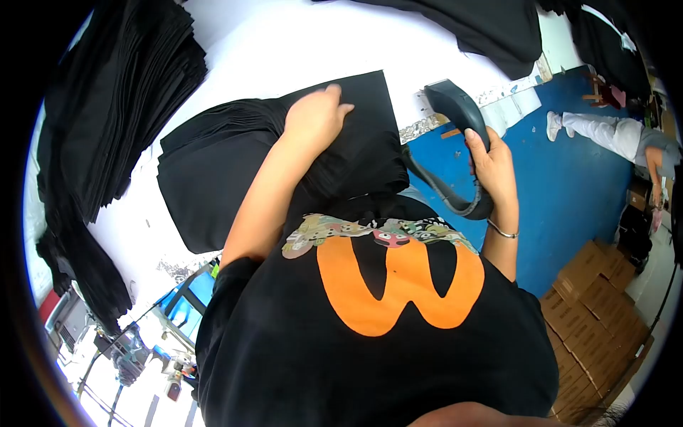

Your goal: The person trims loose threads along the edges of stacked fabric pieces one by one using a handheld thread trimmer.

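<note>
Cloth crowds the white table [235,43]: a thick layered black pile [124,92] spreads along its left side, and more black fabric [491,32] lies across the far edge. Between them, close to the person's body, sits a folded black stack [213,160]. The left hand [313,119] rests on this stack, thumb and one finger narrowly parted; the other fingers are partly hidden. The right hand [491,167] is wrapped around a dark clipper-like tool [457,103], held beyond the table edge, right of the stack. A dark cord [445,191] loops between stack and right hand, over the blue floor [548,185]. Brown cartons [597,320] pile up at lower right; another person [626,139] in white trousers is farther off. Metal equipment [131,356] stands at lower left.
</note>
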The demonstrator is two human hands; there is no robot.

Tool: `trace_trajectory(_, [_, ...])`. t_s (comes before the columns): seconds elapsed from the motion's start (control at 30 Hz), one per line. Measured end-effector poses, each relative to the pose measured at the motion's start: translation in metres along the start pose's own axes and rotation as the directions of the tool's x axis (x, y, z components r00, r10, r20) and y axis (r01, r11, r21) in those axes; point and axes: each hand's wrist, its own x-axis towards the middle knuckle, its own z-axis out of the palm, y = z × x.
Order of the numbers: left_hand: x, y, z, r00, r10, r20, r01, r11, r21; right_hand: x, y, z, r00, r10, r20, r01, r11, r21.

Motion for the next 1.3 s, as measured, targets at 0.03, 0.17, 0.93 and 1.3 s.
trace_trajectory(0.03, [0.016,0.006,0.012,0.991,0.047,-0.126,-0.035,0.994,0.101,-0.002,0.005,0.004,0.999,0.036,0.031,-0.040,0.985,0.168])
trace_trajectory(0.17, [0.062,-0.006,0.053,0.821,0.353,-0.449,-0.230,0.924,0.306,0.000,0.014,0.024,0.997,0.021,0.081,-0.049,0.930,0.363])
trace_trajectory(0.93, [0.013,0.008,-0.037,0.889,-0.083,0.450,0.291,0.860,-0.418,0.055,0.001,0.016,0.980,-0.122,0.159,0.036,0.889,0.457])
trace_trajectory(1.3, [0.083,-0.023,0.043,0.976,0.134,-0.172,-0.149,0.986,-0.077,0.069,-0.004,0.031,0.973,-0.119,0.196,0.031,0.915,0.402])
